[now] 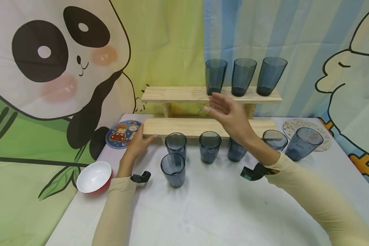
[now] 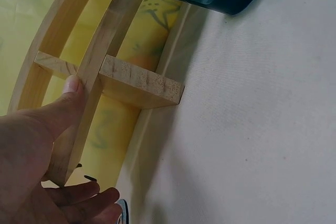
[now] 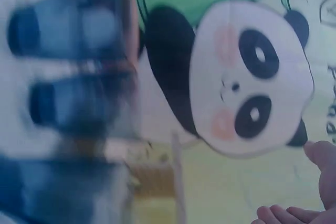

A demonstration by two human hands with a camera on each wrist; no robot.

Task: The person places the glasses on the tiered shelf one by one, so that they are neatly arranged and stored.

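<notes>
A two-step wooden shelf stands at the back of the table. My left hand holds the left end of its lower board, the thumb pressed on the front edge and the fingers past the board's end. Three blue-tinted glasses stand upright at the right of the upper board. In front of that board, just below the leftmost of them, my right hand hovers with nothing held, fingers extended. Several more such glasses stand before the lower board; my right forearm partly hides one.
A white bowl with a red outside sits at the table's left edge. A blue patterned round mat lies left of the shelf, a pale one to the right. One glass stands nearer the front. Printed curtains hang behind.
</notes>
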